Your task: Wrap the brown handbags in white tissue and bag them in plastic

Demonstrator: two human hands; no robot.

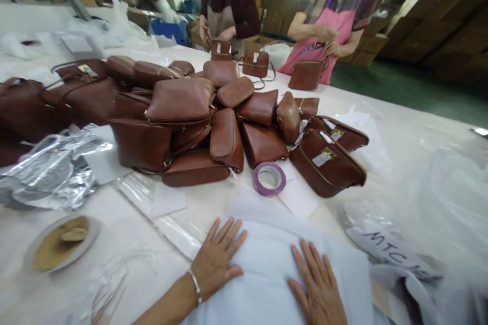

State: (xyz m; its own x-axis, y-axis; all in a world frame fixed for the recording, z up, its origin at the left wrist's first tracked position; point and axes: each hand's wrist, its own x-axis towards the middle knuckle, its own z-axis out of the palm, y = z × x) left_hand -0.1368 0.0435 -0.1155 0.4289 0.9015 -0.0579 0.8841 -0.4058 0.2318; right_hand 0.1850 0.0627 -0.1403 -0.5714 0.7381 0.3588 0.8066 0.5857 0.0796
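- Pale sheet lies toward the near side of the white table, right of its middle, and runs out of view at the bottom; whether it is tissue or thin plastic, or covers something, I cannot say for sure from this blur.
- Left hand rests palm down on the sheet's left part, fingers spread, grasping nothing.
- Right hand lies just as loose and flat on its right part, with a strip of sheet between the two.
- Light, even palm pressure, working outward from that middle strip, would seem the best way to flatten it without dragging or creasing it.
- Toward the far edge, room is tight: the purple tape roll sits just beyond the sheet, with the pile of brown bags behind it.
- On the right, the lettered plastic bag lies near the sheet's side, so a wide sweep there could catch it.
- Leftward there looks to be more slack, up to the shallow dish and crumpled foil near the left edge.
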